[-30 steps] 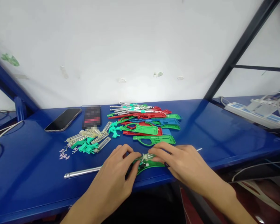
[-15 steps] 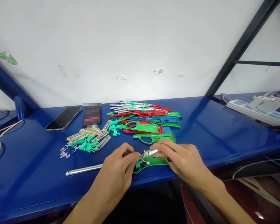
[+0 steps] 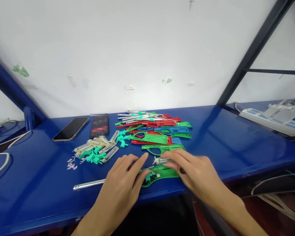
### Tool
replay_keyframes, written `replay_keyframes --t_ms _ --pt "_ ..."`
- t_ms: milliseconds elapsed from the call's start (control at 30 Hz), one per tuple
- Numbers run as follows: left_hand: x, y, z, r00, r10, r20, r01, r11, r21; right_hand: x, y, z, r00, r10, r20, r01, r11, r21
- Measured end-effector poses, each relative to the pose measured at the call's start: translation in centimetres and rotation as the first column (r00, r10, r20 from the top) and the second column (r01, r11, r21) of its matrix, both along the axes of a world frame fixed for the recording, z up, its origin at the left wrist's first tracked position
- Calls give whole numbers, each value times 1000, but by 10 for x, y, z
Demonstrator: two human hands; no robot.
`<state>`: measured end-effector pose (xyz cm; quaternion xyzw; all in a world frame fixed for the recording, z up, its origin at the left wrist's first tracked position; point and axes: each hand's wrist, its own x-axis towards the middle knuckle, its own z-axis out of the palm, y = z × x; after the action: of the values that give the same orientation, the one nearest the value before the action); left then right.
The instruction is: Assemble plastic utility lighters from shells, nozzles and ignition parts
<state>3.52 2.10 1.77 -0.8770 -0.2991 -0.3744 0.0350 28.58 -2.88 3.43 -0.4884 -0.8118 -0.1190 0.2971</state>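
Observation:
A green lighter shell half (image 3: 167, 171) lies near the table's front edge, with a teal trigger (image 3: 148, 177), a black part and a thin white wire in it. From its left end a silver metal tube (image 3: 88, 185) runs out under my left hand (image 3: 127, 178). That hand's index finger is stretched out and its thumb is apart, beside the wire, with nothing gripped between them. Above the shell, my right hand (image 3: 190, 167) pinches a clear lighter fuel tank (image 3: 162, 161), its valve end pointing left. My right fingers cover the shell's right end.
Behind my hands lie stacked red, blue and green lighter shells (image 3: 149, 138) and silver tubes. To the left are clear tanks (image 3: 110, 154), teal triggers (image 3: 94, 156), small pale parts (image 3: 70, 164), a phone (image 3: 71, 129) and a blurred dark packet (image 3: 98, 126). A power strip (image 3: 263, 122) sits far right.
My left index finger and thumb have parted from their pinch near the tank's valve end. The right hand still holds the tank over the shell. The whole view has shifted slightly.

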Motion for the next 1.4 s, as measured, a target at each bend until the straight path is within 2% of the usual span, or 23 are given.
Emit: replay_keyframes --t_ms 133,300,533,800,867,1000,1100,1167,1200,1300,1400 --pt "0 -5 7 999 -40 25 39 998 42 -10 -5 0 999 46 -29 -47 998 -44" --pt "0 -6 8 996 -80 46 80 997 4 -9 -4 -5 996 77 -35 -80 994 -80" --pt "-3 -10 10 985 -130 117 142 985 -94 -7 -6 -6 994 86 61 -88 996 26" --pt "-6 -12 18 961 -111 253 158 972 -175 -2 -5 -4 994 109 -6 -109 994 -4" --pt "-16 -12 24 960 -42 278 94 980 -177 -3 -3 -1 994 108 -25 -107 994 8" --pt "-60 -4 34 960 178 217 -154 980 -124 -16 10 15 993 117 0 -117 993 36" --pt "-102 10 32 908 396 136 -384 917 -108 -38 35 34 986 145 82 -147 989 19" --pt "-125 20 26 861 505 55 -498 861 -106 -56 59 49 979 130 158 -122 991 -56" --pt "-133 25 23 843 536 48 -530 842 -99 -66 72 55 973 102 205 -80 990 -114" --pt "-146 33 14 817 575 25 -571 815 -96 -96 113 67 960 109 257 -69 985 -159" --pt "-147 34 10 815 578 23 -574 813 -92 -123 147 64 947 118 300 -60 979 -196"
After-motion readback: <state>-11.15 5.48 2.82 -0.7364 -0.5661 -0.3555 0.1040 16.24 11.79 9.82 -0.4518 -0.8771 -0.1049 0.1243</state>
